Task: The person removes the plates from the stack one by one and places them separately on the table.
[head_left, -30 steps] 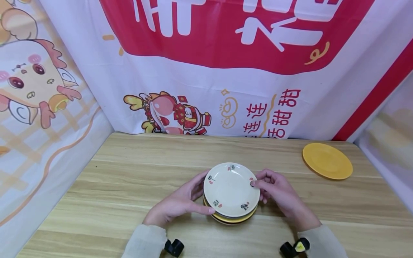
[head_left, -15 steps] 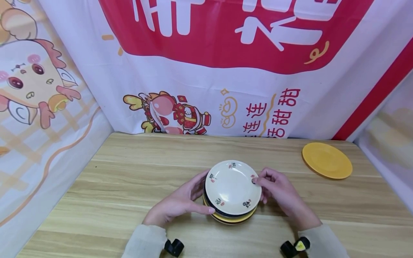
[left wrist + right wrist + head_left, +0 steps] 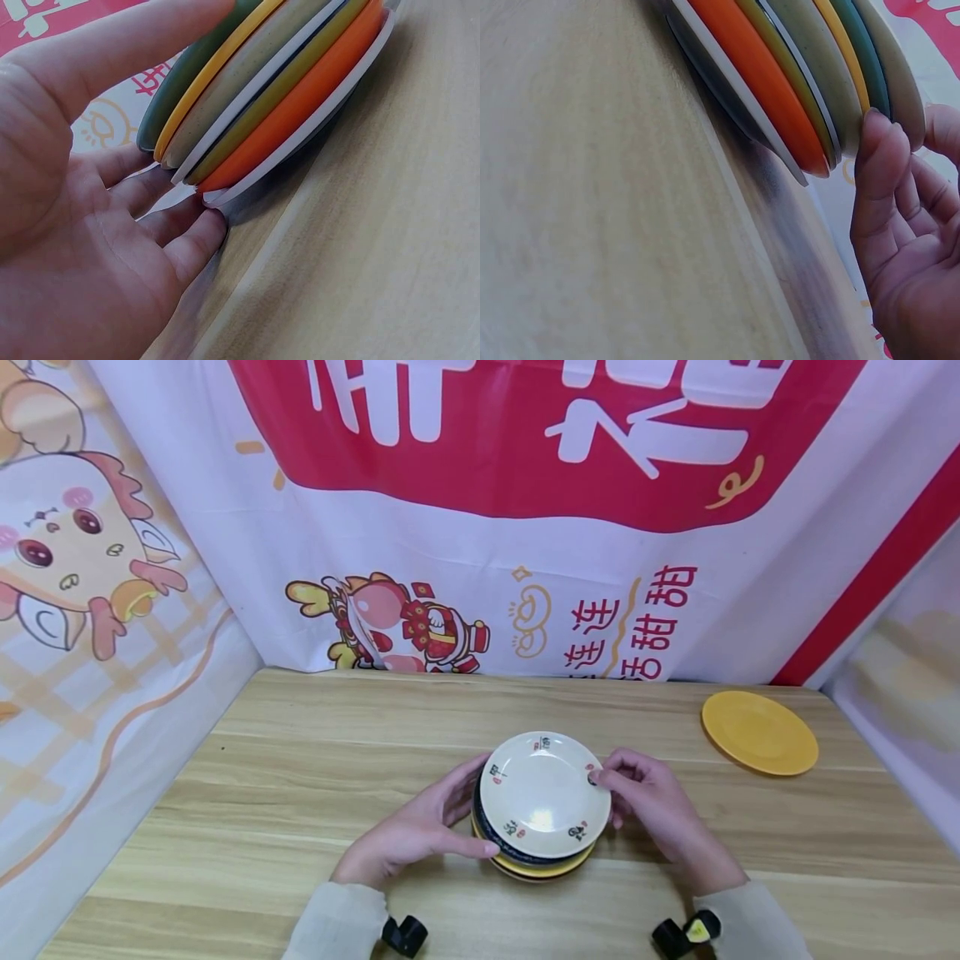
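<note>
Plainly, right grip (image 3: 648,802) clamped in pinch on right rim of white plate (image 3: 545,797): thumb above, fingers beneath. White plate lies atop stack (image 3: 555,868), shifted toward stack's right, so we see dark plate (image 3: 491,827) under it at left. Left grip (image 3: 431,827): thumb and fingers spread apart, touching stack's left edge. Low in stack we spot orange plate (image 3: 296,112). Beyond stack, far right: lone yellow plate (image 3: 760,732) on table (image 3: 337,735). Behind stack: printed cloth (image 3: 480,547).

Head view dn; wrist views nr, share plates (image 3: 281,94).
</note>
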Action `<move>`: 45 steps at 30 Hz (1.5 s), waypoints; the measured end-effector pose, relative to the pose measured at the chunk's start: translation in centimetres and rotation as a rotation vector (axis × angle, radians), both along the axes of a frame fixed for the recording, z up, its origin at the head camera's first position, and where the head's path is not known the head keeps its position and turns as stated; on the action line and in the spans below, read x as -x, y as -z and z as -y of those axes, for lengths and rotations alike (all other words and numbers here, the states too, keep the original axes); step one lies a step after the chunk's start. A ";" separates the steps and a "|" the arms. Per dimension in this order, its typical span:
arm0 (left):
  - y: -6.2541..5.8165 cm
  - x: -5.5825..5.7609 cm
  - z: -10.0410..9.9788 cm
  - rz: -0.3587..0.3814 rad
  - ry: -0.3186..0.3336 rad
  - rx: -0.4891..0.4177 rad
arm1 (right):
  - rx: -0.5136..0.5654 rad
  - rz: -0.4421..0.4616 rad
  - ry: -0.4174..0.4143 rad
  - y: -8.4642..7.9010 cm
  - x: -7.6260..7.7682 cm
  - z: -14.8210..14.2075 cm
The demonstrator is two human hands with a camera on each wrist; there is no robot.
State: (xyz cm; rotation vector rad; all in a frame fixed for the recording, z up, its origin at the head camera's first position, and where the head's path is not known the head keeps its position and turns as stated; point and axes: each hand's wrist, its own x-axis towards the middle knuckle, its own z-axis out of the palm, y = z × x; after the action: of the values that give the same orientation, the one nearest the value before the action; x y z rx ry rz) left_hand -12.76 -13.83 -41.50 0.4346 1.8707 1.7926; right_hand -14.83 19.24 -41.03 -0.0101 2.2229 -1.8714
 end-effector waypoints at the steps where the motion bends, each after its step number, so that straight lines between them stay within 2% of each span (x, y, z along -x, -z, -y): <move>1: 0.0 0.0 0.0 0.000 0.000 0.001 | -0.002 -0.002 0.009 0.0 0.0 0.0; 15: -0.1 -0.1 0.0 0.004 -0.001 0.006 | 0.031 -0.012 0.057 0.2 0.0 -0.3; 45: -0.4 -0.2 0.0 0.029 0.005 0.006 | -0.002 0.043 0.114 -0.3 0.4 -1.0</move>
State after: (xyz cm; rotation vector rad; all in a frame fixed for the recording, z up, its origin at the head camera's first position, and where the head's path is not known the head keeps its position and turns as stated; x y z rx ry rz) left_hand -12.61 -13.85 -41.14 0.4087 1.8537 1.7798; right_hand -15.19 20.22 -40.70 0.1595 2.2395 -1.9083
